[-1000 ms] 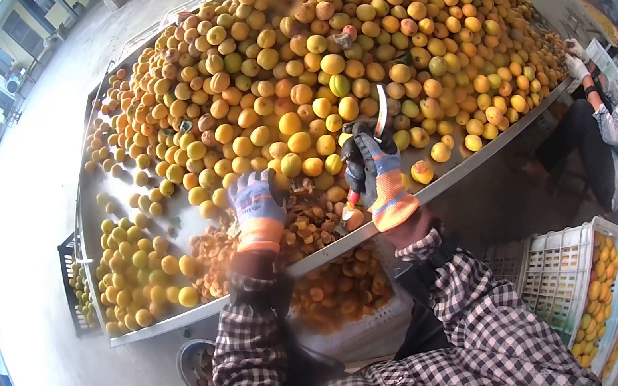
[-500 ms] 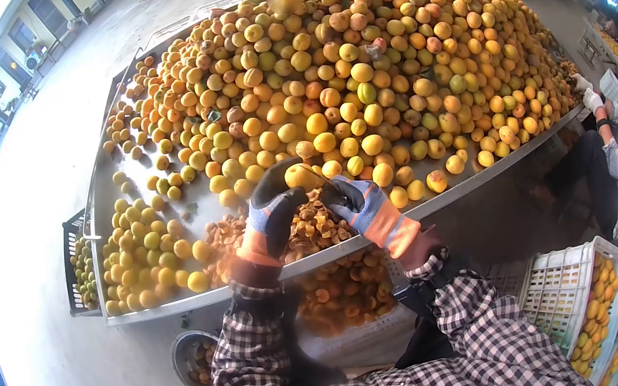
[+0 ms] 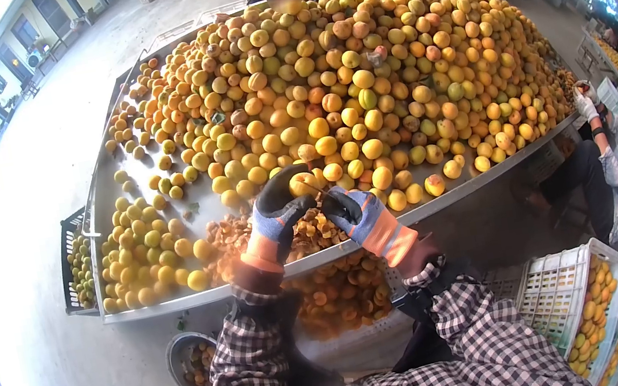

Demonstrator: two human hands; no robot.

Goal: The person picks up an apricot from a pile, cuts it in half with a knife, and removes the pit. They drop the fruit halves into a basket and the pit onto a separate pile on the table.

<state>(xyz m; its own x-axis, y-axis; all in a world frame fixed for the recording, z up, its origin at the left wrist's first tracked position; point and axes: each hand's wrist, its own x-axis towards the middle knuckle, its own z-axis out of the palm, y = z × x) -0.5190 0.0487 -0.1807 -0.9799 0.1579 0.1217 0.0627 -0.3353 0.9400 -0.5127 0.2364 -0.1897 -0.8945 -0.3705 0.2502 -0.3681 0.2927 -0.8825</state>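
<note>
Two gloved hands meet above the near edge of the tabletop [image 3: 181,303]. The left hand [image 3: 273,208] has one fruit [image 3: 303,186] in its grip, thumb and fingers curled around it; this probably steadies the fruit and leaves its right side accessible. The right hand [image 3: 358,211] is bent close to that side, fingers drawn together; whether its grip contains anything cannot be told. The fruit heap [image 3: 398,90] lies beyond the grip. Scraps [image 3: 231,236] lie below and left of it. A crate [image 3: 341,347] of fruit pieces [image 3: 345,292] stands under the edge, nearer the body, presumably for short reach. Glove fingers cover part of the held fruit. The right fingertips are dark and indistinct. The tabletop edge cuts off the crate's far part.
</note>
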